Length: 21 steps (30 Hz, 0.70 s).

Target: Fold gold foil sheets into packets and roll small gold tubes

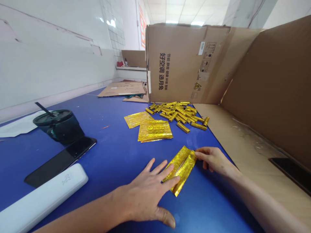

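Note:
A folded gold foil sheet (182,166) lies on the blue table (116,155) in front of me. My left hand (148,194) rests flat with its fingers spread, fingertips pressing on the sheet's near left end. My right hand (212,158) pinches the sheet's far right edge with its fingertips. Beyond lie a small stack of flat gold foil sheets (154,130) and one more sheet (138,119) to its left. A pile of several rolled gold foil tubes (179,115) sits further back.
A big open cardboard box (191,64) stands behind the pile, its flap (272,87) walling the right side. A dark cup with a straw (58,124), a black phone (60,160) and a white oblong case (41,197) lie left. Flat cardboard (123,88) lies far back.

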Each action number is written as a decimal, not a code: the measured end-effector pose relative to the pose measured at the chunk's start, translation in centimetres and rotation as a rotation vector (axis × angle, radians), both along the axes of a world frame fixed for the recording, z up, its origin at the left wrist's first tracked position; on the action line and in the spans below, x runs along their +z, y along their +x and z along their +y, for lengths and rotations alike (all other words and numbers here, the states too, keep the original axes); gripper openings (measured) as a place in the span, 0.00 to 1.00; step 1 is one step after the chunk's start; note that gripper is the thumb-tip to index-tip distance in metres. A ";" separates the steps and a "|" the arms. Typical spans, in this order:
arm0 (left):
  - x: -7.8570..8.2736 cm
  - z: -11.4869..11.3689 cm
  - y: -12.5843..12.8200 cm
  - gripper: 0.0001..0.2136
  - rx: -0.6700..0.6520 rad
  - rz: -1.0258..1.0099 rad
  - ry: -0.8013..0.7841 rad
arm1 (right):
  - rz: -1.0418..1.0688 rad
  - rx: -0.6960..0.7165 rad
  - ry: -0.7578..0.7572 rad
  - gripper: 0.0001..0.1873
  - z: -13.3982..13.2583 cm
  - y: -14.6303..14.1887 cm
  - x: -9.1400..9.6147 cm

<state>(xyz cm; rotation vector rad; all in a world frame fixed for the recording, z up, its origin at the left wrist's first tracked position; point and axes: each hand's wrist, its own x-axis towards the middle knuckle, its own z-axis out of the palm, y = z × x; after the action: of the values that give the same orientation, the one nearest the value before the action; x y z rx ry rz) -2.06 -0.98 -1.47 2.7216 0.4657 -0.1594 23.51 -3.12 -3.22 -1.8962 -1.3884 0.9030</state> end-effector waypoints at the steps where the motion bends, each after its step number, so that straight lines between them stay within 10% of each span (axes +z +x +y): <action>1: 0.0 0.0 0.0 0.38 0.000 0.000 0.002 | 0.060 -0.012 -0.005 0.12 0.1 -0.3 0.0; 14: -0.1 -0.1 0.1 0.38 -0.004 -0.007 -0.004 | 0.492 0.058 -0.044 0.11 -0.1 1.0 0.1; 21: -0.2 0.0 0.0 0.38 0.006 -0.015 -0.021 | 0.387 0.203 -0.055 0.11 0.0 1.3 0.5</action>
<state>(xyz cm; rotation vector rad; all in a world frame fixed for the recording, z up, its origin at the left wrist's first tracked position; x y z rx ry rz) -2.07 -0.97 -1.63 2.6990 0.4650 -0.1412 24.84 -3.13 -2.74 -1.5299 -1.3387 1.3389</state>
